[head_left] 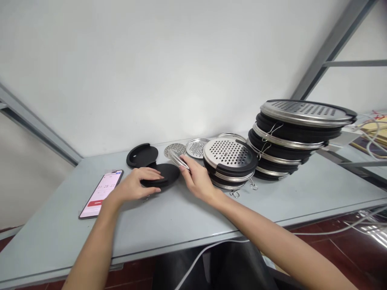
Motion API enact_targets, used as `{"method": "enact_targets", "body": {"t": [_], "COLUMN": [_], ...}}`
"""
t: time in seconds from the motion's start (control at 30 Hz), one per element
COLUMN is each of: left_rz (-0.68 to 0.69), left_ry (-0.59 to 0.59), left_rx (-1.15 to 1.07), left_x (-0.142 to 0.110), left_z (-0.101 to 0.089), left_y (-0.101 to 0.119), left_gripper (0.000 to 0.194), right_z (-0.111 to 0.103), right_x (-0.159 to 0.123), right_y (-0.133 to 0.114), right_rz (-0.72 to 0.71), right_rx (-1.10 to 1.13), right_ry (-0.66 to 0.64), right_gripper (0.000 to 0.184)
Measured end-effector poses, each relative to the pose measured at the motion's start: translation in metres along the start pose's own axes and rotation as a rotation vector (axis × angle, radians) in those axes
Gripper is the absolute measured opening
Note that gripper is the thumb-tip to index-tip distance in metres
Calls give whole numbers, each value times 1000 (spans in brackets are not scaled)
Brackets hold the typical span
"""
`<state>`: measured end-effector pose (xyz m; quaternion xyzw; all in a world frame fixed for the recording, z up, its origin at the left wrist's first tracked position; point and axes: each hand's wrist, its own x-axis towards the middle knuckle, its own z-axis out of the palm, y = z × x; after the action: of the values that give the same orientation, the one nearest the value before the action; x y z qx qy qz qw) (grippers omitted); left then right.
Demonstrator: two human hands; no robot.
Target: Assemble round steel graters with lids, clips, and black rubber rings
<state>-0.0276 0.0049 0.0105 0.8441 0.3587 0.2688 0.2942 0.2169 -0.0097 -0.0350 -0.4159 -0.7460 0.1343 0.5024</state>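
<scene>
At the left on the table (181,217), your phone (101,195) lies face up, its screen lit. To its right, near the wall, an empty black holder (145,156) lies flat. Nearer to you, your left hand (140,183) grasps the left side of a second black holder (169,173), the fingers bent over its top and the thumb at its near edge. That holder sits just right of your fingertips, partly under them.

Beyond it, a perforated disc (180,149) lies on the table. In front of that disc, your right hand (195,175) pinches a thin metal disc (178,158) by its right side, thumb on the near side and fingers beyond. The disc is tilted and slopes up leftward from your fingers, above the far edge of the second black holder; motion blurs it.

Farther right, a rimmed grater disc (196,148) lies beyond your right hand. Next comes a short stack of graters (231,155) with wire loops (235,194) at its near side, then a taller, leaning stack (281,149) at the right.
</scene>
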Motion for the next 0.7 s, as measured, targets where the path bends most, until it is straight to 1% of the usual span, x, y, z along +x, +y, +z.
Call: {"method": "enact_targets", "body": {"t": [0.07,0.13,0.23,0.3,0.37,0.43,0.5,0.53,0.57,0.6,0.67,0.7], "left_rz": [38,31,-4,11,46,50,7,-29,-69,-105,-155,-166], "left_ry": [-86,-143,-202,-213,-165,-66,36,71,91,97,68,40], "left_rx": [81,143,223,237,185,121,107,119,137,154,176,184], "left_x": [3,4,5,4,2,0,-3,-4,-5,-6,-6,-6], "left_z": [8,13,13,10,6,2,-2,-3,-4,-5,-4,-3], "left_y": [1,1,-1,-3,-5,-8,-11,-13,-14,-16,-17,-18], "left_gripper": [31,31,33,36,36,32,28,31,40,53,86,98], "right_z": [-3,-5,-7,-6,-6,-5,-5,-5,-5,-6,-6,-6], "right_x": [1,2,2,2,1,2,2,2,3,3,3,3], "right_y": [-1,-3,-3,-2,-1,0,2,2,3,3,4,5], "right_rz": [-34,-72,-139,-183,-211,-224,-248,-266,-286,-305,-336,-347], "right_rx": [-27,-63,-97,-114,-130,-145,-158,-165,-171,-176,-190,-197], "right_ry": [-38,-89,-151,-189,-221,-244,-258,-271,-286,-304,-347,-367], "right_gripper": [38,36,34,34,34,34,34,34,34,35,34,33]}}
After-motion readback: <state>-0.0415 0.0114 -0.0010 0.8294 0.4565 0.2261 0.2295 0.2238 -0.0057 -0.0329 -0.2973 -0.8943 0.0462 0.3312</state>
